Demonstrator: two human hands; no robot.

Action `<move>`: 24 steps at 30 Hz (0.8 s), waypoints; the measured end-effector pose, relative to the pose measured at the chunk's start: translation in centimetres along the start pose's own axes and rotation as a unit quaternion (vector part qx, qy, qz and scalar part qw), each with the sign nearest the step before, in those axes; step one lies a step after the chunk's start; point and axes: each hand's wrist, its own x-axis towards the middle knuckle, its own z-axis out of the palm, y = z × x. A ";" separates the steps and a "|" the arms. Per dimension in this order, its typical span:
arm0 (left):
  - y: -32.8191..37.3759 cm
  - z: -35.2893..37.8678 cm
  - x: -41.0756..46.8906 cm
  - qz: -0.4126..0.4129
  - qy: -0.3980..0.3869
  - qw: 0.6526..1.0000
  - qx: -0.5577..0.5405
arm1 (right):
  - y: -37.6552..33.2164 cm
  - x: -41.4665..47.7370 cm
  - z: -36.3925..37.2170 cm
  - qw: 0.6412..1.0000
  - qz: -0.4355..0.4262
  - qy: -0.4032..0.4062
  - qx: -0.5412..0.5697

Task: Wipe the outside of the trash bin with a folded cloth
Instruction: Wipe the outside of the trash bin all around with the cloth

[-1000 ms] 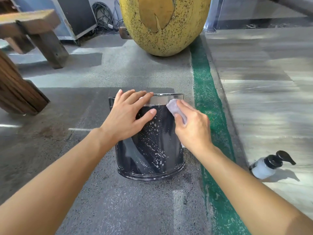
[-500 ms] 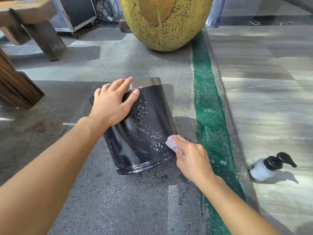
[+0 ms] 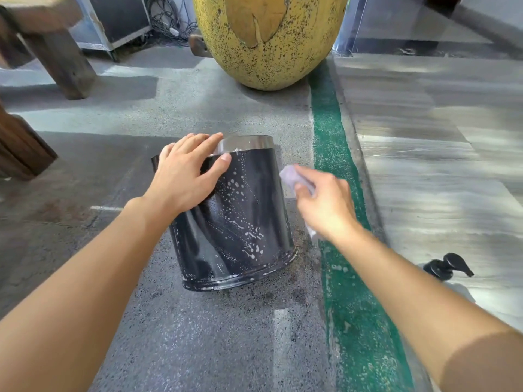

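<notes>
A black round trash bin (image 3: 240,222) with a silver rim stands tilted on the grey floor, its side speckled with white soapy drops. My left hand (image 3: 186,176) lies flat over the bin's top left edge, fingers spread across the rim. My right hand (image 3: 322,202) holds a folded pale lilac cloth (image 3: 291,176) against the bin's upper right side. Part of the cloth pokes out below the hand.
A big speckled yellow vessel (image 3: 268,38) stands behind the bin. A green stripe (image 3: 334,154) runs along the floor on the right. A pump bottle (image 3: 447,268) lies behind my right forearm. Wooden bench legs (image 3: 59,60) are at the left.
My right hand with the cloth has moved from the bin's lower right edge up to its upper right side. The bin stays tilted under my left hand.
</notes>
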 end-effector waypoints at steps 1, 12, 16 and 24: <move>-0.2 -0.1 -0.2 -0.002 0.002 1.000 -0.001 | -0.5 1.4 -0.2 1.000 0.004 -0.002 0.009; -0.7 -0.8 0.4 -0.007 -0.019 0.999 -0.037 | -2.1 4.8 2.3 0.995 -0.092 -0.011 -0.025; -1.6 -0.9 0.4 -0.038 -0.021 0.998 -0.043 | 1.7 0.1 3.8 0.995 -0.060 -0.076 -0.023; 0.2 -0.1 0.9 -0.042 -0.050 0.998 0.019 | 8.1 -8.4 2.6 0.971 0.005 -0.217 -0.096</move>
